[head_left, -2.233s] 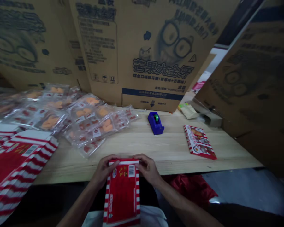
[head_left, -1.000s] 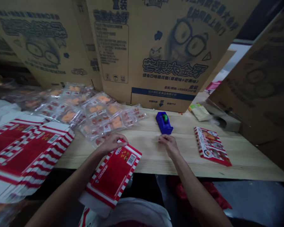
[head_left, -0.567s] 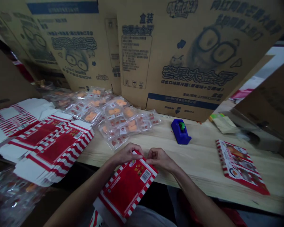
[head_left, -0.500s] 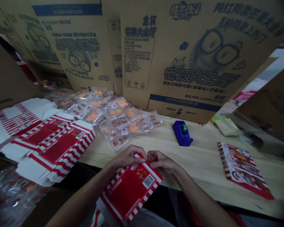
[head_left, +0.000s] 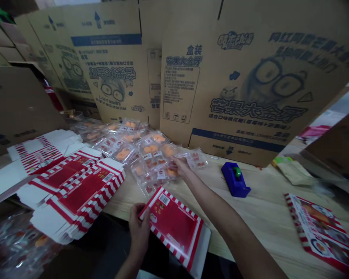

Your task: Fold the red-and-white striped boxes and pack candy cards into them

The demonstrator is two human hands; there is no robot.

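My left hand (head_left: 139, 226) grips the near left corner of a red and white striped carton (head_left: 176, 224) that lies tilted over the front edge of the wooden table (head_left: 258, 209). My right hand (head_left: 180, 166) reaches forward over the table onto a heap of clear plastic packets with orange and red sweets (head_left: 139, 149); its fingers rest on one packet at the heap's right end, and their grip is not clear.
A stack of flat striped cartons (head_left: 72, 190) lies at the left. A blue tape dispenser (head_left: 235, 184) stands right of the packets, a finished carton (head_left: 322, 228) at far right. Large printed cardboard boxes (head_left: 244, 85) wall off the back.
Both hands were together at the carton's top flap. Now my right hand has left it and reached forward to the packets, while my left hand has slid down to the carton's near corner.
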